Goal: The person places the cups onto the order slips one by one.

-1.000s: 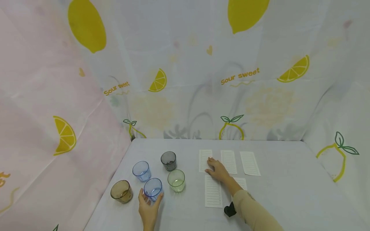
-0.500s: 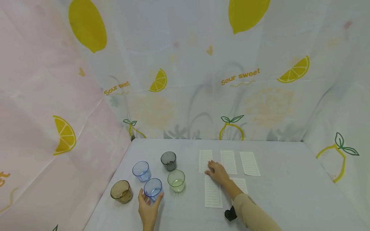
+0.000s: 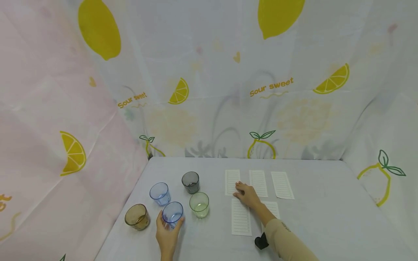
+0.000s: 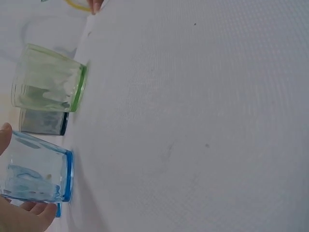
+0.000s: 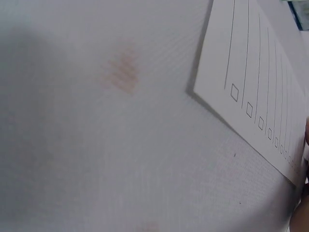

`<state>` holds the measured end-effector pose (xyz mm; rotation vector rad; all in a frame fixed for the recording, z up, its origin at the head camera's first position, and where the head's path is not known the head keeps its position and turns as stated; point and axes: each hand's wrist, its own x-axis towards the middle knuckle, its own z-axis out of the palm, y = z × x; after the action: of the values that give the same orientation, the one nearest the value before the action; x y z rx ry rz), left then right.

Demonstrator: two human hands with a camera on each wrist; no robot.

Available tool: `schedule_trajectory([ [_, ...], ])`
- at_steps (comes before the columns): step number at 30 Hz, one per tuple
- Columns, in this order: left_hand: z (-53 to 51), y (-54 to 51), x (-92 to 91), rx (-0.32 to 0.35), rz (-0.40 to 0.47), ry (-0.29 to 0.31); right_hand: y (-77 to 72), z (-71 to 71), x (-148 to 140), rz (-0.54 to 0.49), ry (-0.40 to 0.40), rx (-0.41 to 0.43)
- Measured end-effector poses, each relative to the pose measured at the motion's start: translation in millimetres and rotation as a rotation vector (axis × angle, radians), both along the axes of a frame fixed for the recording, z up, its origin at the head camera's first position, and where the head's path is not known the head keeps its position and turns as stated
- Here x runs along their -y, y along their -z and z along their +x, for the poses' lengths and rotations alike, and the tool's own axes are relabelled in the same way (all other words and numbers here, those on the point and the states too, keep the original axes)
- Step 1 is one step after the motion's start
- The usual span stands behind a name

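Observation:
My left hand (image 3: 167,235) holds a clear blue glass (image 3: 173,214) from the near side, thumb on its right and fingers on its left. In the left wrist view this glass (image 4: 41,169) sits on the tabletop between thumb and fingers. My right hand (image 3: 249,197) rests with relaxed fingers over the lower right of a lined paper sheet (image 3: 231,180), its thumb near the top of the lined sheet (image 3: 241,219) below. The right wrist view has one sheet (image 5: 251,72) with checkboxes, and only a sliver of the hand at the right edge.
Around the held glass stand another blue glass (image 3: 160,194), a brown glass (image 3: 137,216), a grey glass (image 3: 191,182) and a green glass (image 3: 199,205). More lined sheets lie near the right hand, including one at right (image 3: 282,185). A black heart-shaped piece (image 3: 261,242) is by the right sleeve.
The right hand has shifted very slightly toward the near side over the sheets. The left hand and the glasses stay where they were.

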<state>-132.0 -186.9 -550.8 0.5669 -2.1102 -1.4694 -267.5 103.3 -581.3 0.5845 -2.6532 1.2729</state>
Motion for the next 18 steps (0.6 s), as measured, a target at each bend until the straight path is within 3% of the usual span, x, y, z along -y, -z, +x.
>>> schedule_trajectory([
  [9,-1.1,-2.1,0.9,-0.055,-0.013,-0.030,-0.2,-0.4,2,0.009,0.003,-0.057],
  [18,-3.1,-10.1,4.2,-0.147,-0.027,-0.008,-0.5,-1.7,1,-0.039,0.027,0.009],
])
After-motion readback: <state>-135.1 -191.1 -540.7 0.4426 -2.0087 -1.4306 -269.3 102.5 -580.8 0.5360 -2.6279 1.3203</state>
